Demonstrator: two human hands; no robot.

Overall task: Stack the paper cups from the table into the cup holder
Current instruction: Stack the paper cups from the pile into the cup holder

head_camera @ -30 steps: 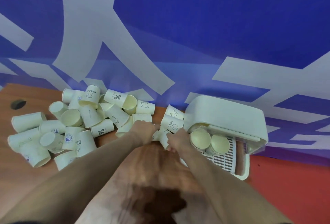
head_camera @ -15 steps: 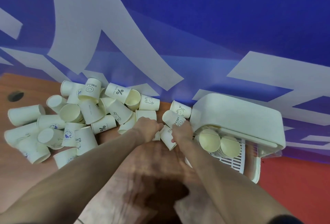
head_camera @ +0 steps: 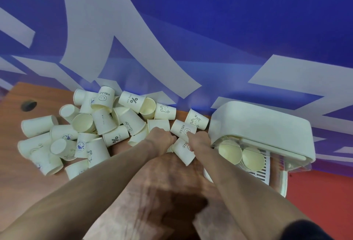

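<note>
A heap of white paper cups [head_camera: 107, 123] lies on the wooden table [head_camera: 156, 178], most on their sides. The white cup holder [head_camera: 261, 130] stands at the right, with two stacks of cups [head_camera: 230, 153] showing under its lid. My left hand [head_camera: 161, 138] is curled into a fist at the near edge of the heap, around a cup that is mostly hidden. My right hand [head_camera: 198, 141] grips a lying "HELLO" cup [head_camera: 184, 151]. Its fingertip touches a second "HELLO" cup [head_camera: 182, 128] just beyond.
A blue and white banner wall [head_camera: 191, 39] rises right behind the table. The holder's slotted tray [head_camera: 264, 172] sticks out toward me. A round cable hole [head_camera: 28, 105] sits at the table's far left. Red floor [head_camera: 321, 197] shows past the right edge.
Both hands have stayed among the cups by the holder. The "HELLO" cups beside my right hand have shifted a little; the view has tilted slightly.
</note>
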